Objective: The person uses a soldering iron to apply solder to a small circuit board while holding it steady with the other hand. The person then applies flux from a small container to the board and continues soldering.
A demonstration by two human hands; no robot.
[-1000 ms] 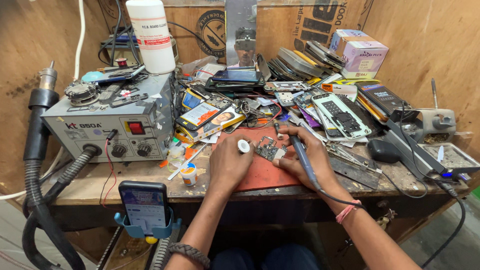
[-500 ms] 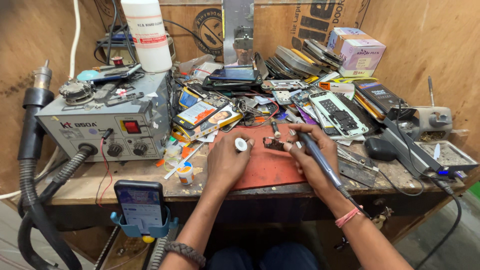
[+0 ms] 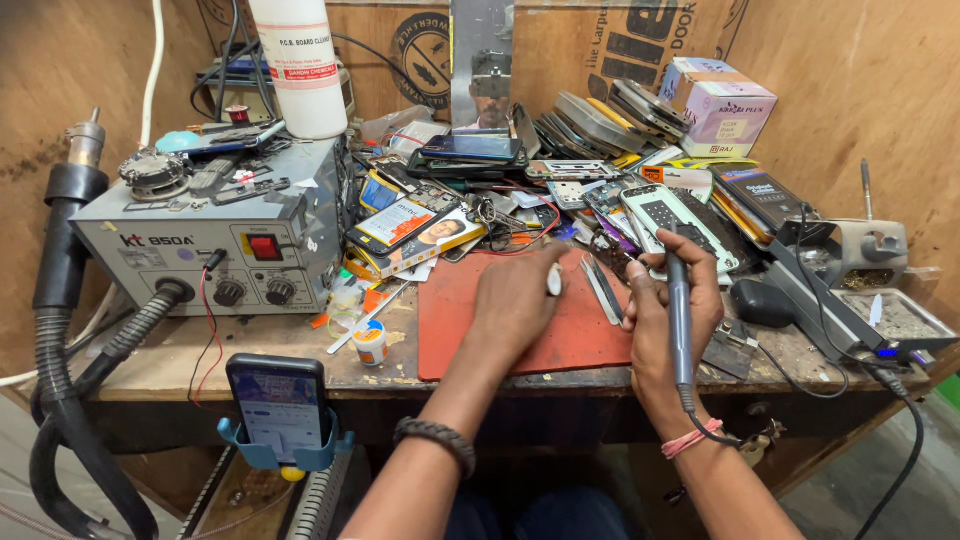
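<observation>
My left hand rests knuckles-up on the red work mat, fingers curled, with a small white piece pinched at its fingertips. What lies under the palm is hidden. My right hand sits at the mat's right edge and grips a grey soldering iron upright like a pen. Its tip points away from me towards the pile of phones, and its cord trails past my wrist. Metal tweezers lie on the mat between the two hands.
A grey hot-air rework station with its hose stands at left, a white bottle behind it. A phone in a blue holder hangs on the front edge. Several opened phones, boxes and an iron stand crowd the back and right.
The small circuit board the hands were working on is now out of sight near my left hand. My right hand drew back to the right and raised the iron off the board.
</observation>
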